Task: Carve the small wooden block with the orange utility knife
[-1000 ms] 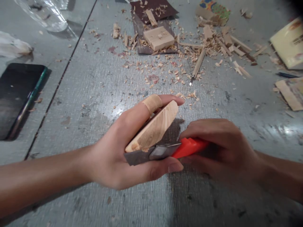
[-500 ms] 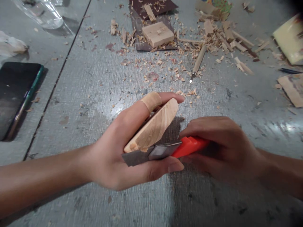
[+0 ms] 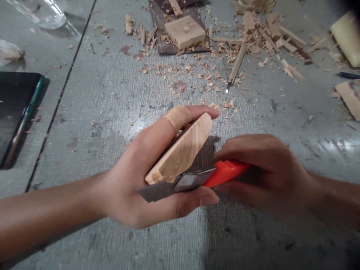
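Observation:
My left hand [image 3: 132, 176] is closed around a small block of wood [image 3: 182, 152] with a slanted, striped face. A bandage [image 3: 178, 117] wraps the index finger, which reaches along the block's far side. In my right hand [image 3: 267, 172] is a utility knife [image 3: 227, 172] with a red handle. Its wide grey blade [image 3: 157, 190] points left and lies against the near lower edge of the block. Below the blade, my left thumb stretches out toward the knife's metal collar. The right fingers partly hide the knife handle.
A carving tool [image 3: 235, 69] lies among wood shavings beyond my hands. Behind are a flat wooden piece [image 3: 185, 31] on dark sandpaper [image 3: 161, 47] and a heap of wood scraps [image 3: 267, 33]. At left sit a phone [image 3: 18, 112] and a clear glass [image 3: 46, 15].
The knife blade has slid slightly left along the block's lower edge, toward the base of my left thumb. The table and its items sit slightly shifted as the view moved. Both grips stay the same.

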{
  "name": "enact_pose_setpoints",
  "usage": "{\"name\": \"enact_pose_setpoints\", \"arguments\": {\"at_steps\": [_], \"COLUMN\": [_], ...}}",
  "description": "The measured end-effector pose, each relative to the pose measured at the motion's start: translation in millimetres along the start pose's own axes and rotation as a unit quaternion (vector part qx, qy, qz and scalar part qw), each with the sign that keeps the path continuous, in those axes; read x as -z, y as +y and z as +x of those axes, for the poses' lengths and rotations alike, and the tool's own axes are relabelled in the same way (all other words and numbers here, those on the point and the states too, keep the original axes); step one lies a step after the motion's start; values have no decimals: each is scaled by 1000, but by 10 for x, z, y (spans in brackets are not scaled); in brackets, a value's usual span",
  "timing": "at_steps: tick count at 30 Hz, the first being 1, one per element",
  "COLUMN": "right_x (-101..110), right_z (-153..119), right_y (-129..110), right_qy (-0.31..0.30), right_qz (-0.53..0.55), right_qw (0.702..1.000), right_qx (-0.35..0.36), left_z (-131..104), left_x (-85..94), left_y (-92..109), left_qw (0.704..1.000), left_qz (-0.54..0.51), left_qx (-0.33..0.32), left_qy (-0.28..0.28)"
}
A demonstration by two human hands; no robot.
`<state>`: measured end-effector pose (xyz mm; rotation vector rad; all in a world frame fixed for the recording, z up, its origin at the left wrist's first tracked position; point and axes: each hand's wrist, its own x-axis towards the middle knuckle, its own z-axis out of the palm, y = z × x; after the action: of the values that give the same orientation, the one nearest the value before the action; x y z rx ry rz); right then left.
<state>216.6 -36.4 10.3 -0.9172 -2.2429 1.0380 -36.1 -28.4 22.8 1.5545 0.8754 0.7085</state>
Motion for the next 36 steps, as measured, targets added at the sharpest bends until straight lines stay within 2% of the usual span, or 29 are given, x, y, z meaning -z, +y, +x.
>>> {"name": "enact_pose_setpoints", "arguments": {"at_steps": [4,6,7,8,10,12,18,24,27,30,33,36], "right_x": [28,42,45,45,38,27,-17,-28,-30,-37,-41,-46], "right_z": [-9,-7,-5,-3,-4,-10,-21,-14,-6,-4,-5,-7], "right_y": [-51,-81,-94,-103,-110,-101,-54,-72,-88,-113,-135,-148], "right_qy": [-1,-8,-20,0,-16,-9,43,63,71,112,157,183], "right_qz": [-20,-72,-75,-61,-57,-64,-104,-126,-134,-146,-142,-122], "right_qw": [1000,997,997,998,998,998,991,987,986,980,974,972], "right_qx": [-4,13,12,3,12,5,70,77,76,75,87,83], "left_z": [43,86,104,115,112,92,79,108,105,88,77,91], "left_x": [45,64,67,66,52,31,21,52,47,28,15,20], "left_y": [5,-4,-12,-18,-24,-21,-62,-133,-144,-139,-118,-84], "left_qw": [999,996,995,995,992,995,994,991,990,988,988,986], "left_qz": [-1,24,35,41,18,19,-35,-35,-8,20,43,88], "left_qx": [-21,-66,-91,-84,-115,-91,-105,-130,-144,-143,-112,-85], "left_qy": [-32,-47,-20,-22,-48,-26,10,-10,11,54,98,113]}}
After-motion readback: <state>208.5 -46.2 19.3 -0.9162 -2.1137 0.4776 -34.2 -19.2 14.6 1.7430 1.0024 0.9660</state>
